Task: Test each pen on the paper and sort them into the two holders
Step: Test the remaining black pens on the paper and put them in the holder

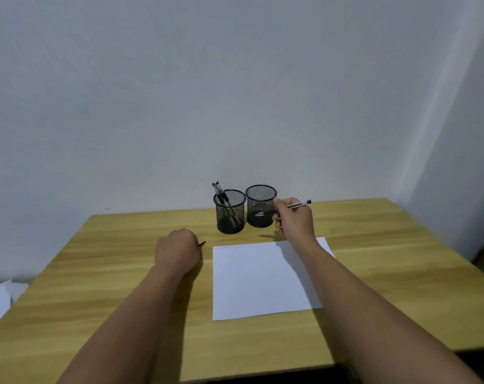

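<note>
Right hand [293, 217] pinches a pen [300, 204], its long axis sideways, just right of the right holder [260, 206]; left hand's [177, 249] fingers curl round another pen [201, 243].

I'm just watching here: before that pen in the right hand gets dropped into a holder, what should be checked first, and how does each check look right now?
1. Pen held firmly in the right hand: ok.
2. Pen tested on the paper: cannot tell; no mark shows on the sheet.
3. Right holder upright with an open mouth: ok.
4. Room in the right holder: ok; no pens stand in it, only a small pale thing at the bottom.
5. Left holder upright: ok; it holds a few black pens.
6. Left hand clear of the holders: ok; it rests closed on the table, a thin dark tip poking out.
</note>
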`<state>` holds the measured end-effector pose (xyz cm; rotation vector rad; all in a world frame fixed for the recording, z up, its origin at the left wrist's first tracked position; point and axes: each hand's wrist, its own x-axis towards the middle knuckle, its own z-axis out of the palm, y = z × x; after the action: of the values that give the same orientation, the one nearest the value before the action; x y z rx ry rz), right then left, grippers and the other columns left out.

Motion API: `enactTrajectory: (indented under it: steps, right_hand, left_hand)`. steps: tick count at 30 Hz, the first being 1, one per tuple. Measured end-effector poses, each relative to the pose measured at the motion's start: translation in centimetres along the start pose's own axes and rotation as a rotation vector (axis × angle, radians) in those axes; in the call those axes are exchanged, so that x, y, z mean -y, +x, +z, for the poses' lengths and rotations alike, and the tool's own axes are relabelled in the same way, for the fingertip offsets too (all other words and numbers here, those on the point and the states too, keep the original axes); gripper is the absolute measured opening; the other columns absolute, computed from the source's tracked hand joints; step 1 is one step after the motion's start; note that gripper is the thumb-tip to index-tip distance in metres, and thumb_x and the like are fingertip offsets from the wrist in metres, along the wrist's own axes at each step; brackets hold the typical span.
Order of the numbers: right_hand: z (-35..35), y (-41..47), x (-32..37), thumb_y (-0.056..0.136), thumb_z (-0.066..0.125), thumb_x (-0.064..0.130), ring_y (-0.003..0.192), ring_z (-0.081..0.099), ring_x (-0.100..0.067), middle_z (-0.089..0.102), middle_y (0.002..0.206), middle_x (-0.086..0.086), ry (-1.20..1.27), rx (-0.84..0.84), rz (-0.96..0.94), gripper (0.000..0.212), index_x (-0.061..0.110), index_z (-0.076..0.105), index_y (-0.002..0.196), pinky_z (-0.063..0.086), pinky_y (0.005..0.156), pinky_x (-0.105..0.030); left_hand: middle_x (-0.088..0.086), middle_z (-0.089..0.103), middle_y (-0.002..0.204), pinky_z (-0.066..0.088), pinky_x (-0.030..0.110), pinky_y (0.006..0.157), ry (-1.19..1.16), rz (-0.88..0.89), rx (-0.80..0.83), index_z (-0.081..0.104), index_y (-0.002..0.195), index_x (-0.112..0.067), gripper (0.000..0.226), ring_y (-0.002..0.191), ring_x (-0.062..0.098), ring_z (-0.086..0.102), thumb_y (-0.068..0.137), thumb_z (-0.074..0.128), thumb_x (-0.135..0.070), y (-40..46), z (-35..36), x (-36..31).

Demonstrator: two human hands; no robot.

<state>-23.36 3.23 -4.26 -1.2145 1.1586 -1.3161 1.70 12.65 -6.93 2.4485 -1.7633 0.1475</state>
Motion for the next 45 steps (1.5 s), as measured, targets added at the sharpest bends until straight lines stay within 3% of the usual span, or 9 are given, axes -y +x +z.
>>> enactTrajectory:
  steps: [3, 6, 11, 15, 17, 21, 27, 36, 45]
  right_hand:
    - [0.1, -0.8, -1.0, 0.104, 0.065, 0.022, 0.042, 0.052, -0.012, 0.073, 0.066, -0.003, -0.012, 0.024, 0.040, 0.020, 0.013, 0.070, 0.087, 0.041, 0.043, -0.021]
    - [0.6, -2.0, -1.6, 0.103, 0.068, 0.021, 0.044, 0.055, -0.013, 0.076, 0.069, -0.003, 0.011, 0.068, 0.037, 0.020, 0.005, 0.074, 0.092, 0.044, 0.043, -0.023]
    - [1.3, -3.2, -3.1, 0.103, 0.071, 0.027, 0.049, 0.054, -0.016, 0.062, 0.065, -0.010, -0.033, 0.136, -0.032, 0.034, 0.002, 0.064, 0.081, 0.043, 0.045, -0.025]
    - [1.8, -3.1, -4.3, 0.103, 0.070, 0.030, 0.057, 0.055, -0.024, 0.065, 0.067, -0.011, 0.013, 0.188, 0.020, 0.032, 0.013, 0.066, 0.077, 0.047, 0.048, -0.028]
    - [1.8, -3.0, -4.9, 0.104, 0.069, 0.027, 0.055, 0.055, -0.025, 0.066, 0.068, -0.019, 0.025, 0.200, 0.039, 0.032, 0.011, 0.069, 0.077, 0.047, 0.047, -0.028]
    - [1.7, -2.7, -6.1, 0.105, 0.068, 0.027, 0.057, 0.058, -0.030, 0.071, 0.077, -0.027, -0.025, 0.189, 0.022, 0.033, 0.017, 0.073, 0.073, 0.050, 0.051, -0.030]
    - [1.8, -2.5, -6.6, 0.098, 0.076, 0.032, 0.056, 0.057, -0.028, 0.066, 0.075, -0.031, -0.080, 0.178, 0.001, 0.038, 0.002, 0.066, 0.078, 0.047, 0.049, -0.030]
    - [1.7, -2.5, -7.2, 0.099, 0.077, 0.028, 0.059, 0.067, -0.021, 0.072, 0.064, -0.010, -0.142, 0.201, -0.013, 0.037, 0.002, 0.065, 0.074, 0.055, 0.059, -0.034]
    - [1.8, -2.7, -7.2, 0.098, 0.078, 0.026, 0.058, 0.065, -0.017, 0.071, 0.067, -0.017, -0.193, 0.235, -0.064, 0.037, -0.002, 0.068, 0.076, 0.053, 0.055, -0.030]
  left_hand:
    - [0.004, 0.067, 0.115, 0.051, 0.040, 0.081, 0.026, 0.094, -0.116, 0.071, 0.116, -0.024, 0.032, 0.108, 0.030, 0.059, 0.097, 0.048, -0.038, -0.5, 0.2, -0.2]
    - [0.000, 0.067, 0.119, 0.049, 0.039, 0.082, -0.118, 0.254, -0.236, 0.068, 0.129, -0.025, 0.039, 0.112, 0.028, 0.059, 0.097, 0.055, -0.043, -2.2, 0.2, -1.1]
    - [-0.006, 0.055, 0.146, 0.050, 0.038, 0.099, -0.127, 0.384, -0.106, 0.052, 0.146, -0.025, 0.077, 0.134, 0.017, 0.049, 0.089, 0.040, -0.076, -4.1, 0.3, -1.7]
    - [-0.005, 0.033, 0.164, 0.012, 0.050, 0.126, -0.057, 0.377, -0.003, 0.037, 0.156, -0.025, 0.108, 0.156, 0.018, 0.015, 0.075, 0.024, -0.096, -4.5, 1.1, -1.0]
    - [-0.006, 0.029, 0.166, 0.002, 0.053, 0.126, -0.057, 0.369, -0.006, 0.034, 0.157, -0.029, 0.107, 0.157, 0.018, 0.007, 0.075, 0.025, -0.097, -4.6, 1.6, -0.7]
    - [-0.009, 0.026, 0.166, 0.002, 0.054, 0.126, -0.107, 0.350, 0.044, 0.030, 0.157, -0.034, 0.107, 0.157, 0.017, 0.005, 0.072, 0.027, -0.100, -4.8, 2.4, -0.1]
    - [-0.009, 0.029, 0.165, 0.002, 0.054, 0.125, -0.195, 0.317, 0.001, 0.038, 0.154, -0.038, 0.104, 0.157, 0.017, 0.006, 0.069, 0.038, -0.099, -4.9, 3.1, 0.1]
    - [-0.011, 0.027, 0.165, 0.005, 0.051, 0.126, -0.232, 0.299, -0.002, 0.039, 0.153, -0.041, 0.105, 0.157, 0.016, 0.010, 0.066, 0.038, -0.100, -5.2, 3.3, 0.1]
    - [-0.011, 0.025, 0.166, 0.009, 0.050, 0.125, -0.207, 0.286, 0.014, 0.036, 0.154, -0.041, 0.106, 0.156, 0.017, 0.011, 0.066, 0.037, -0.100, -5.3, 2.9, -0.1]
